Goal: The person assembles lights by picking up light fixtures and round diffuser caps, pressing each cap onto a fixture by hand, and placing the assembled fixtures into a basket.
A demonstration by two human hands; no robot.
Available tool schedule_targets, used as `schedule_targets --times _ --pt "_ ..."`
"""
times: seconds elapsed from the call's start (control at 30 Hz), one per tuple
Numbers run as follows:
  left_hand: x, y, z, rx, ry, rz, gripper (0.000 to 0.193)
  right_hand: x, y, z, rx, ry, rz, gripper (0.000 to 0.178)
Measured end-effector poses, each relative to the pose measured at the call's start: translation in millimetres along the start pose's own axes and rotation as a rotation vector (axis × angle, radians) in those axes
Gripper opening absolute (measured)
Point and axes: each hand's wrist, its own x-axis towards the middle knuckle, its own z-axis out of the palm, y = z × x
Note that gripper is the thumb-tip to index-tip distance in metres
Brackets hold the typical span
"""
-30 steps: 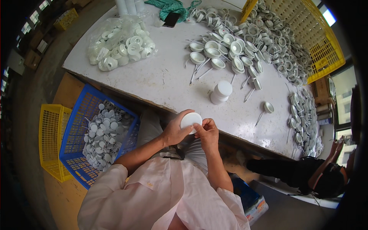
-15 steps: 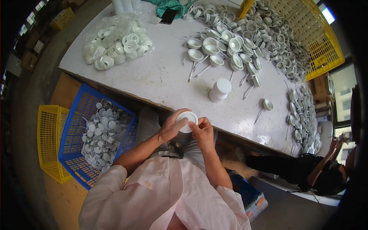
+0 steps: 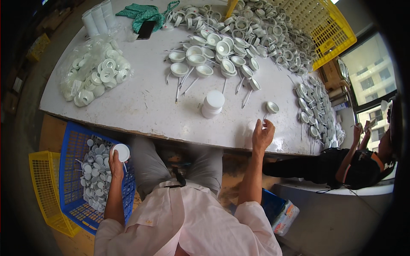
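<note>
Across a pale bench (image 3: 158,117), many white parts are spread, and a short white stack (image 3: 212,104) is set near the front edge. Well left of the stack, nearer the body, a white disc (image 3: 121,152) is held by the left grip (image 3: 115,165), closed on its edge, above a blue crate (image 3: 71,170) filled with small white discs (image 3: 95,179). To the right of the stack, a wired cup (image 3: 272,107) is met by the right grip (image 3: 263,132), its fingers bent; whether the wire is pinched cannot be told. Behind the stack, more wired cups (image 3: 223,48) are heaped; farther back and right, a yellow crate (image 3: 337,36) is tipped beside piled rings (image 3: 294,59). Left of the stack, a clear bag (image 3: 70,79) of white pieces is laid. Far right of the stack, a person in dark clothes (image 3: 352,168) is seen.
</note>
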Motion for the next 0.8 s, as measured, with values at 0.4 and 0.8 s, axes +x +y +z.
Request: schedule_targets --times 0.4,0.8 --pt "58.2 -142.6 -301.3 1.222 0.828 -0.03 0.049 14.4 43.4 11.2 -0.241 -0.229 0.144 0.024" --pt "-81.0 63.1 196.8 -0.117 -0.816 -0.22 0.068 -166.3 -42.8 -35.0 0.548 -0.63 0.172 0.013"
